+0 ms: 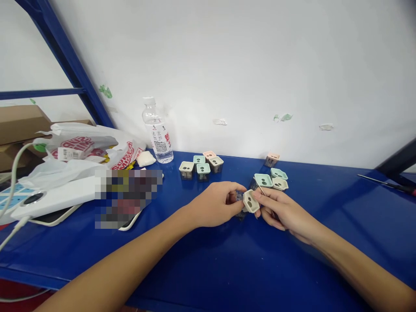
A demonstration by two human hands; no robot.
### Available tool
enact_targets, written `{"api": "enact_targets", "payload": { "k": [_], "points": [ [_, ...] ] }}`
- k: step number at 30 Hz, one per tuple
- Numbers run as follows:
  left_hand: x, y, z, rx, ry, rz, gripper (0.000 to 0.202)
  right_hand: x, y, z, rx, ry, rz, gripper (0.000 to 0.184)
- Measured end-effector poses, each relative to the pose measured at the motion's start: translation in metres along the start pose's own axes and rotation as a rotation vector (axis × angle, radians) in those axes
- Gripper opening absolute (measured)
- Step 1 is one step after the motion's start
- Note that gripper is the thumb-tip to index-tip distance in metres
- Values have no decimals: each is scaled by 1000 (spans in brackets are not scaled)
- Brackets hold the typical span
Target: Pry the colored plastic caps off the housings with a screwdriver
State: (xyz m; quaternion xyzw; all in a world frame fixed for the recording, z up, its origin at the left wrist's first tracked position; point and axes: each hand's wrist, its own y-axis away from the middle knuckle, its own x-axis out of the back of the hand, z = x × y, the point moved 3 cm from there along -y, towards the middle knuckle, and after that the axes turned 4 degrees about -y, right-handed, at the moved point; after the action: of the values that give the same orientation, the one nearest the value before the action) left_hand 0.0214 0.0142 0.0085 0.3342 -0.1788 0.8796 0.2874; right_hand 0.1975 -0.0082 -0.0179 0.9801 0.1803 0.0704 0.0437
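White plastic bag [81,147] well left of water bottle [158,132]. Just right of bottle, five small socket housings [200,167] on blue counter [302,255]. Further right of bottle, left grip [214,203] and right grip [282,212] both closed on cream socket housing [251,201]. More housings [271,180] just behind it; screwdriver [386,184] far right.

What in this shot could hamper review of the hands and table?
In the head view, a pixelated patch hides part of the table's left side; the wide lens bows the edges of the blue table; lighting is even, with only soft shadow beneath the left hand.
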Motion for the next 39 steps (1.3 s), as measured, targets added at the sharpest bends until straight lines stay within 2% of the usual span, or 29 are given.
{"api": "enact_targets", "payload": {
  "k": [7, 11, 13, 17, 19, 20, 23, 25, 27, 32, 36, 39],
  "points": [
    [2, 1, 2, 18, 60, -103, 34, -6, -3, 1, -14, -26, 45, 47],
    [9, 3, 3, 34, 35, -140, 48, -6, 4, 2, 39, -30, 57, 44],
    [12, 3, 1, 33, 2, -158, 55, -5, 10, 0, 131, 96, 91, 45],
    [16, 1, -4, -2, -3, -183, 60, -8, 16, -2, 395, 611, 172, 37],
    [24, -3, -8, -6, -33, -111, 53, -10, 15, 0, 518, 784, 221, 30],
    [30, -5, -11, 4, -97, -19, 46, -10, 14, 1, 569, 851, 260, 28],
    [56, -8, -19, 46, -527, 371, 19, -3, 9, 6, 637, 1027, 399, 27],
    [66, -9, -29, 117, -748, 426, 17, 3, 5, 9, 634, 1101, 471, 27],
    [70, -10, -39, 167, -835, 386, 19, 10, 3, 10, 614, 1142, 525, 28],
    [66, -12, -48, 131, -871, 310, 21, 18, -2, 10, 546, 1257, 623, 28],
    [60, -10, -33, 101, -911, 254, 22, 23, -2, 5, 497, 1324, 679, 33],
    [51, -4, -17, 53, -943, 121, 19, 24, 6, -2, 513, 1287, 695, 42]
  ]
}}
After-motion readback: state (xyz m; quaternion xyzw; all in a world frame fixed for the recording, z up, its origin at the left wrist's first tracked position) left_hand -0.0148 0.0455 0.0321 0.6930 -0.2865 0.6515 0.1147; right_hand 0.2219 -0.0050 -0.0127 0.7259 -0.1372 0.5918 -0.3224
